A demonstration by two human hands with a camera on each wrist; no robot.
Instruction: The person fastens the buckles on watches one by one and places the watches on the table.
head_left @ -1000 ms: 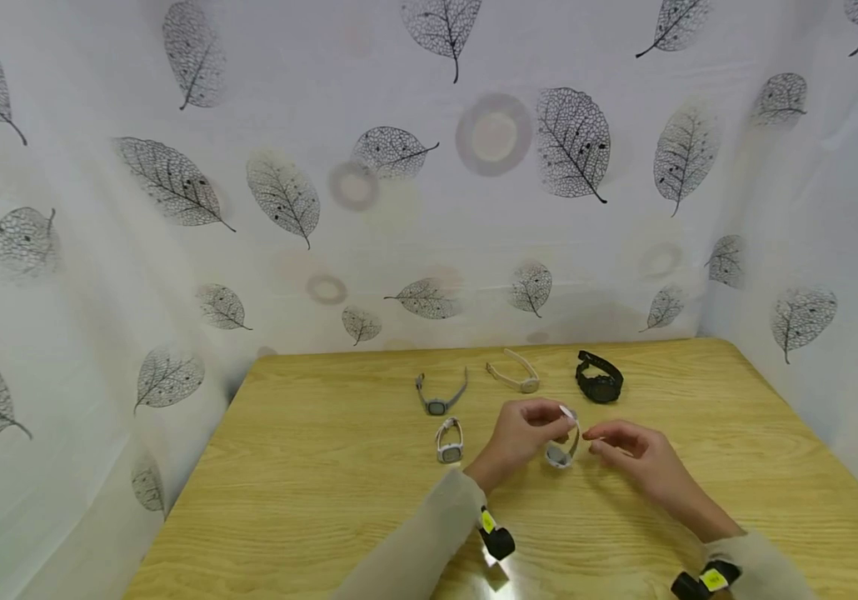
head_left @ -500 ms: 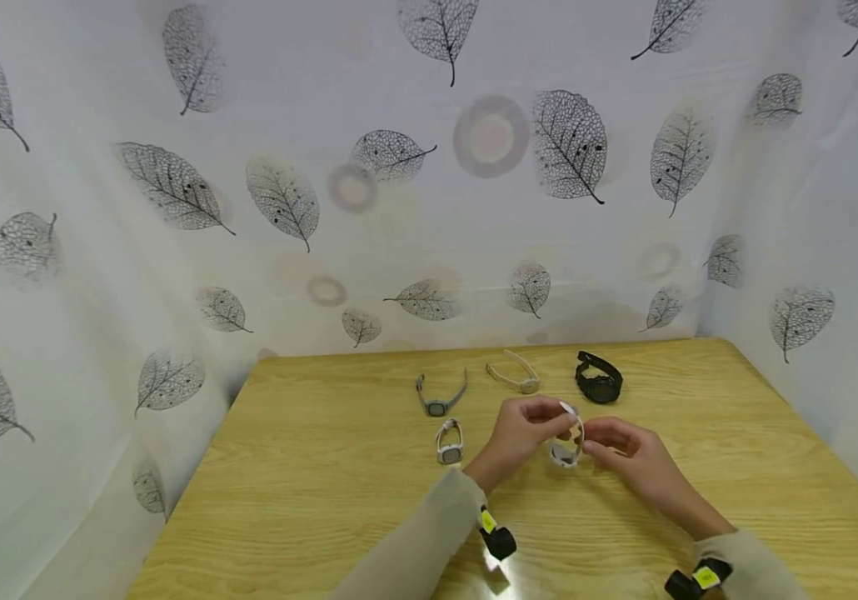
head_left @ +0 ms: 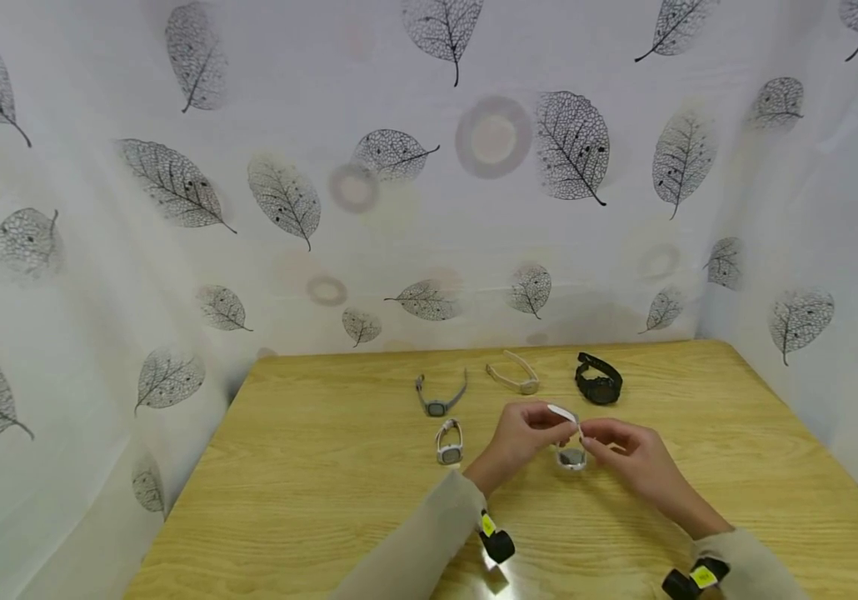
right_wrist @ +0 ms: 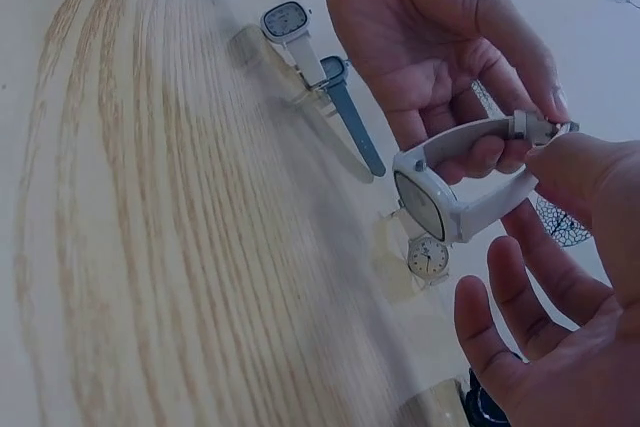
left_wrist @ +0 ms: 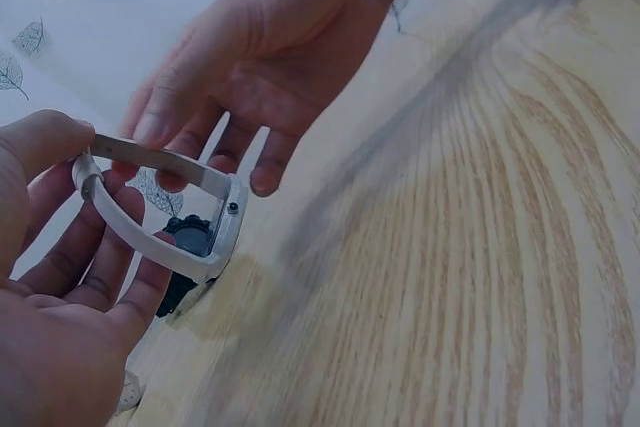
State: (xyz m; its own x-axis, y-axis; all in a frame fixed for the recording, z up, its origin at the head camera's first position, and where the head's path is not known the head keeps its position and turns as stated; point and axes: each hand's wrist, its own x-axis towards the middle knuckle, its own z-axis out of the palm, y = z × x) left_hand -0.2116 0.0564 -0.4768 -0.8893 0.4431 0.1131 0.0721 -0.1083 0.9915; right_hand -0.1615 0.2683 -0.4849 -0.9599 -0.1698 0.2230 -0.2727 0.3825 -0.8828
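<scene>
A white wristwatch [head_left: 571, 459] hangs above the table between both hands, its case lowest and its dial [right_wrist: 424, 203] facing away from the hands in the right wrist view. My left hand [head_left: 516, 437] pinches the strap near the buckle. Thumb and fingertips of my right hand [head_left: 637, 454] pinch the strap from the other side, close to the left fingertips. The strap [left_wrist: 140, 229] forms a loop in the left wrist view, with both ends meeting at the fingers. Part of the buckle is hidden by the fingertips.
On the wooden table [head_left: 309, 492] lie a small white square watch [head_left: 449, 453], a blue-grey watch [head_left: 437, 407], a cream round-dial watch [head_left: 529, 386] and a black watch [head_left: 600, 387]. A leaf-printed curtain [head_left: 429, 233] stands behind the table and at both sides.
My right hand has moved left and now pinches the strap. The watch case has swung right and turned, bringing its strap into a loop. The left hand has barely moved.
</scene>
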